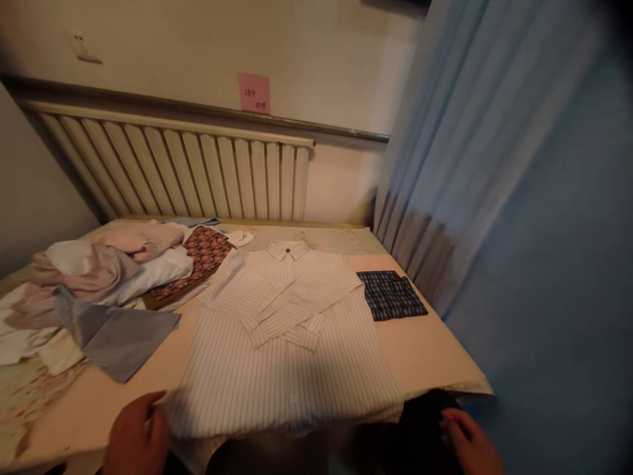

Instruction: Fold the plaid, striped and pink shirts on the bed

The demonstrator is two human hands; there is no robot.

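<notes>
Across the middle of the desk [341, 239], on a pale pink mat [438, 359], I have the striped shirt [291, 330] lying face up, collar [287, 250] away from me and hem [356, 415] at the near edge. I judge the work to be partway along: both sleeves [297, 297] lie crossed over the front, but the body spreads at full width and length, with no fold across it that I can see. Just right of it, a dark plaid cloth [393, 295] lies as a flat, neat rectangle. My left hand [138, 432] is at the shirt's lower left corner; whether its grip pinches the fabric, I cannot tell. My right hand [472, 439] is apart from the shirt, its grip loosely curled, slightly spread, with nothing visible in it.

To the left, a heap of clothes [113, 264] lies jumbled, a grey cloth [123, 340] at its near side and a red patterned cloth [205, 257] close against the shirt, so room there looks tight. A blue curtain [494, 165] crowds the right side; a radiator [212, 175] stands behind.
</notes>
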